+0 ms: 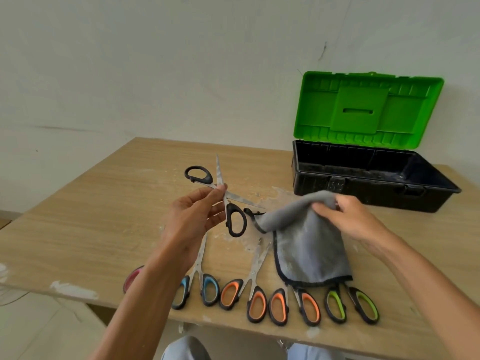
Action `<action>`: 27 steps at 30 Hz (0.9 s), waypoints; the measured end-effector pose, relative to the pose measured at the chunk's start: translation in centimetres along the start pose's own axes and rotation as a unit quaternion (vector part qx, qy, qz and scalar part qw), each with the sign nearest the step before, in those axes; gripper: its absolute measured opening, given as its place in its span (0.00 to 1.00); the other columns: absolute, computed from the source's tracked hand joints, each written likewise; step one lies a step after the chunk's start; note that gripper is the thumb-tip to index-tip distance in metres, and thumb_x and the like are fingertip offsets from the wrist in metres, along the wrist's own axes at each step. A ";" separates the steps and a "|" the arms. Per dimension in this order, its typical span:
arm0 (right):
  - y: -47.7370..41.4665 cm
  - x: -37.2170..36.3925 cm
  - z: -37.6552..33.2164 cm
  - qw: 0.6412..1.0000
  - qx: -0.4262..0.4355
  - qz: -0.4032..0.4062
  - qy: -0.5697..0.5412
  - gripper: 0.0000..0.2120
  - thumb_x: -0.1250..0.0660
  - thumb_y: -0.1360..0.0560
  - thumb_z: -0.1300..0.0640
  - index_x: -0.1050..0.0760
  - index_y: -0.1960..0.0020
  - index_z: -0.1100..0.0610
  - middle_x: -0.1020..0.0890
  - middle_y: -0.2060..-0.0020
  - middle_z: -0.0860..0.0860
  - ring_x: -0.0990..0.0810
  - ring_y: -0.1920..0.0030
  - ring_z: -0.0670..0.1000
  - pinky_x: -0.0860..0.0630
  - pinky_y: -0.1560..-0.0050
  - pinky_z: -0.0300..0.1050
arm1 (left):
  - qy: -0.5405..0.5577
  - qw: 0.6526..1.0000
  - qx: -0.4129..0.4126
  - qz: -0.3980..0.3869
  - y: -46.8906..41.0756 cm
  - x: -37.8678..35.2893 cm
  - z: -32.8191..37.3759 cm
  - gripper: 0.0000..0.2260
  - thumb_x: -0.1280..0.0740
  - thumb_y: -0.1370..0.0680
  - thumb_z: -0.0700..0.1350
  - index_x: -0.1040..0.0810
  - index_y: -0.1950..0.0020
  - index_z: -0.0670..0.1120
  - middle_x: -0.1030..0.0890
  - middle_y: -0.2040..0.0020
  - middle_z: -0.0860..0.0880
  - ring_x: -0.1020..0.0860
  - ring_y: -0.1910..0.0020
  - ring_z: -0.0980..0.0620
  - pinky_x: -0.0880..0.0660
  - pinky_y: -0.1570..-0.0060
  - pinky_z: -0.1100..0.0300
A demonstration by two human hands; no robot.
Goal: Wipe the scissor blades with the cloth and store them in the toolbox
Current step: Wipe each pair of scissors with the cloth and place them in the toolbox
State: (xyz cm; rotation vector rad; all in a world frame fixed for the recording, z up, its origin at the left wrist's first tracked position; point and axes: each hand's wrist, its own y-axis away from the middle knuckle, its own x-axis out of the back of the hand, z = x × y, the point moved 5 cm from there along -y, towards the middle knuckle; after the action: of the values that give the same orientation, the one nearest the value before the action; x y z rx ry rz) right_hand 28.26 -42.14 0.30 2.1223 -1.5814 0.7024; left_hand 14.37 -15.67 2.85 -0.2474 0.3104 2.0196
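My left hand (193,216) pinches a pair of black-handled scissors (235,220) at the pivot, holding them above the table with the blades spread wide. One blade points up and away, the other toward the cloth. My right hand (349,216) grips a grey cloth (309,250) by its top fold, so the cloth hangs down just right of the scissors without touching the blades. The toolbox (363,188), black with a green lid, stands open at the back right and looks empty.
Several scissors lie in a row along the wooden table's (104,216) front edge: blue-handled (207,288), orange-handled (255,305), a second orange pair (309,307), green-handled (363,305) and a pink handle (132,278) partly behind my left forearm. White dust smears the tabletop.
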 end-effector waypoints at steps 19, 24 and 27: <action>4.8 4.2 -12.4 0.991 0.056 -0.064 0.102 0.16 0.32 0.18 0.44 0.10 0.53 0.52 0.14 0.51 0.38 0.15 0.52 0.42 0.23 0.31 0.53 | -0.100 0.991 -0.074 -0.046 3.0 -2.2 2.0 0.10 0.25 0.27 0.46 0.14 0.51 0.40 0.17 0.62 0.47 0.22 0.64 0.54 0.22 0.63 0.66; 7.2 3.8 -14.8 0.985 0.068 -0.157 0.021 0.13 0.31 0.19 0.47 0.11 0.47 0.53 0.10 0.52 0.47 0.11 0.51 0.46 0.19 0.36 0.50 | -0.110 0.988 -0.088 -0.063 5.1 -3.9 2.1 0.07 0.25 0.27 0.45 0.13 0.53 0.42 0.17 0.65 0.50 0.22 0.65 0.56 0.25 0.67 0.66; 8.9 3.1 -14.6 0.966 0.064 -0.245 -0.052 0.17 0.33 0.20 0.48 0.12 0.45 0.59 0.10 0.52 0.52 0.11 0.50 0.50 0.18 0.43 0.45 | -0.089 0.990 -0.095 -0.062 6.1 -4.3 2.1 0.09 0.25 0.29 0.46 0.13 0.55 0.42 0.17 0.63 0.47 0.22 0.65 0.55 0.24 0.67 0.65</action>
State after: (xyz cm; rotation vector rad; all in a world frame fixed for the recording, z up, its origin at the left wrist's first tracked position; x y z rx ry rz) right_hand 18.21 -38.38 13.97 2.5415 -1.0050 0.5410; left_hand 10.77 -21.25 6.82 -0.1979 -0.0097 1.9324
